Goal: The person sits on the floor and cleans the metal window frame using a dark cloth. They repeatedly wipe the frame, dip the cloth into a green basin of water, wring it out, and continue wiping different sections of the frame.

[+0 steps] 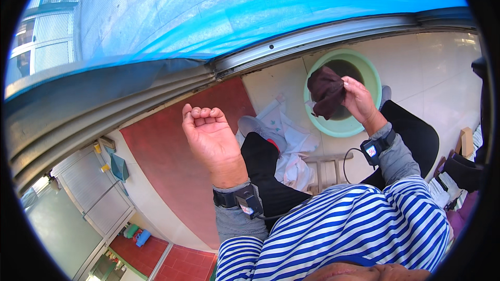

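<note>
Raised over the red mat, my left hand (209, 134) has its palm turned up and its fingers curled, with nothing visible in it. My right hand (357, 97) pinches the edge of a dark brown cloth (326, 88) between thumb and fingers. The cloth hangs bunched above a light green plastic basin (374, 86) that holds dark, murky water (353, 70). A white printed cloth (289, 128) lies crumpled on the floor between my feet, close to the basin.
A wooden stool (328, 160) is partly visible below the white cloth. The red mat (164, 152) lies on pale floor tiles. A metal door track (312, 35) with a blue sheet (254, 4) runs beyond. At left are a dustpan (119, 168) and a glazed door (64, 222).
</note>
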Demonstrator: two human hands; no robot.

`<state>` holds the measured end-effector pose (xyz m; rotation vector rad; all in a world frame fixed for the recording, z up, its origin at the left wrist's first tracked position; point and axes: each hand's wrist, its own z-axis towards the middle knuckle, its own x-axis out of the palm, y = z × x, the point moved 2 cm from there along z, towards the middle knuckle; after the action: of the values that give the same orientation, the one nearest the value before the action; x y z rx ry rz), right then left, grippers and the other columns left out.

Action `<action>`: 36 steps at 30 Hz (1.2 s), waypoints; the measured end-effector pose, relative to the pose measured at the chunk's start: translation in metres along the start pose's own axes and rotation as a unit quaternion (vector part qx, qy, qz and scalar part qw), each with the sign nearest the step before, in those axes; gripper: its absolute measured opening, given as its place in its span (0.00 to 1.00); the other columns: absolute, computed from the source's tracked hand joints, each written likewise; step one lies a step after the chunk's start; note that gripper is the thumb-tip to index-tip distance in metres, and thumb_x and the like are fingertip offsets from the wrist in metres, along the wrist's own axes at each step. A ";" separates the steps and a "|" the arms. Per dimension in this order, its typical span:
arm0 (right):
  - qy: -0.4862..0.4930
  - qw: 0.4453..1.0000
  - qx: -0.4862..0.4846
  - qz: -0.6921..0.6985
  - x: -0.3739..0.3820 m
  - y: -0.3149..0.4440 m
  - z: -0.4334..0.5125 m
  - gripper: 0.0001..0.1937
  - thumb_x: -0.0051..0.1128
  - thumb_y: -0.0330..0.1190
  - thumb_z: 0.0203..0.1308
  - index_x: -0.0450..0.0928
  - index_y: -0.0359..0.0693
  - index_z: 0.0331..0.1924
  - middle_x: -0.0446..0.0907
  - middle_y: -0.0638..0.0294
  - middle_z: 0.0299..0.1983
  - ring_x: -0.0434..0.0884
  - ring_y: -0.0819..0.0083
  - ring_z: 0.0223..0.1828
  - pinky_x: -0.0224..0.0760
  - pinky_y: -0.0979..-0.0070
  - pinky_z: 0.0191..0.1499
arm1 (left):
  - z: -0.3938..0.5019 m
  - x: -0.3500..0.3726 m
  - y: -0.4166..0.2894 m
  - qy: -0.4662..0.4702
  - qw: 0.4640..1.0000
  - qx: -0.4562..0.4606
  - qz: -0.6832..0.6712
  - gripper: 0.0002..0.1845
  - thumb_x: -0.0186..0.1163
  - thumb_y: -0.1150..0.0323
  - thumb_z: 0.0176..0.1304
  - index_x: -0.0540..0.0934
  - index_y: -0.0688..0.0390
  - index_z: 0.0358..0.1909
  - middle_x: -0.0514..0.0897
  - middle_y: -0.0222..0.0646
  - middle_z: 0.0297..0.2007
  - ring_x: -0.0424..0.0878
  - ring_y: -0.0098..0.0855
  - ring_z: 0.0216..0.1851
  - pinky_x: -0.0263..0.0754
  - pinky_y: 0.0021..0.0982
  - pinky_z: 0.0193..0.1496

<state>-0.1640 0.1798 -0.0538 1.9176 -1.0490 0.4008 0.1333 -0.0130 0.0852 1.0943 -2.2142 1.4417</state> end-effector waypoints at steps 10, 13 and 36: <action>-0.205 0.938 0.116 -0.254 -0.151 -0.090 0.007 0.15 0.56 0.36 0.71 0.77 0.42 0.57 0.78 0.67 0.46 0.79 0.77 0.47 0.77 0.73 0.45 | -0.006 0.030 0.035 0.081 0.994 -0.077 0.008 0.05 0.52 0.74 0.71 0.76 0.61 0.44 0.73 0.26 0.28 0.71 0.23 0.29 0.70 0.27 0.39; -0.225 0.917 0.151 -0.292 -0.197 -0.108 0.020 0.16 0.57 0.34 0.69 0.76 0.39 0.58 0.79 0.63 0.47 0.80 0.72 0.49 0.77 0.69 0.49 | -0.010 0.033 0.038 0.070 0.993 -0.093 0.033 0.05 0.52 0.75 0.71 0.75 0.62 0.45 0.73 0.27 0.29 0.70 0.23 0.30 0.69 0.27 0.39; -0.184 0.514 -0.135 -0.827 -0.173 -0.124 0.034 0.09 0.62 0.34 0.53 0.84 0.45 0.38 0.81 0.58 0.52 0.77 0.55 0.54 0.72 0.56 0.50 | -0.050 0.033 0.103 0.082 0.934 -0.311 0.156 0.07 0.52 0.70 0.74 0.76 0.61 0.48 0.74 0.29 0.32 0.72 0.24 0.34 0.72 0.28 0.41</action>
<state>-0.1717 0.2711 -0.2489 1.8243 0.8114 -1.2282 0.0282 0.0380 0.0600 0.4113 -2.5214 0.7714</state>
